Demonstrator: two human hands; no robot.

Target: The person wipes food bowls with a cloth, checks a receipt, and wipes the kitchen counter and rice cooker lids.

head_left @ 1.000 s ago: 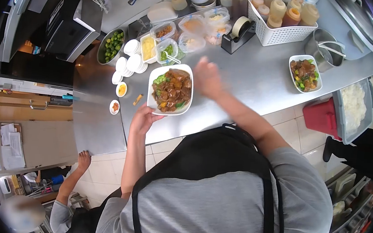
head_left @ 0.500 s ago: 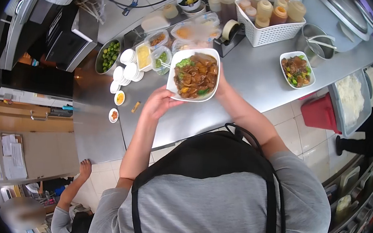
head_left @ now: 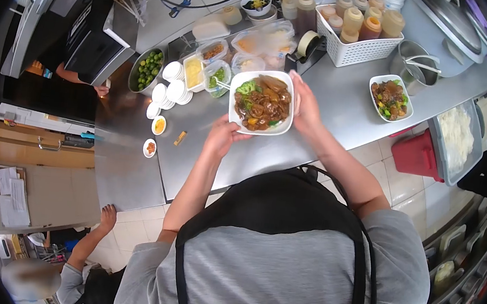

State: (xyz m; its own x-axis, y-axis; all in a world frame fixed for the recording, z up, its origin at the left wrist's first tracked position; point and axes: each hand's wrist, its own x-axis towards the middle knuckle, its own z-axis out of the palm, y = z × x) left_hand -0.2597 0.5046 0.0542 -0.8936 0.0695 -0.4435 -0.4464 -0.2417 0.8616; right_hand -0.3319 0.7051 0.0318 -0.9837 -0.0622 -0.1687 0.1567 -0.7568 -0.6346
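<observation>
Over the steel counter I hold a white square bowl [head_left: 236,123] of brown saucy meat with broccoli and other vegetables. My left hand [head_left: 221,136] grips its near left corner, thumb on the rim. Along the right side, my right hand [head_left: 306,104] presses against the bowl, with its fingers partly hidden. Just beyond the bowl are clear containers of toppings, including one of chopped greens [head_left: 218,77] with a white utensil and one of yellow food [head_left: 193,72]. A second white bowl [head_left: 391,98] of similar food stands on the counter to the right.
A white basket [head_left: 358,52] of sauce bottles and a tape dispenser [head_left: 307,45] stand at the back. Left are limes [head_left: 149,71], stacked white lids [head_left: 177,91] and two small cups [head_left: 158,124]. Other people's hands [head_left: 108,216] [head_left: 102,90] show at left. A rice tub [head_left: 458,133] stands right.
The bowl and both hands have shifted slightly right and down in view. My right hand shows more beside the bowl. Another person's hand has appeared at the counter's left end.
</observation>
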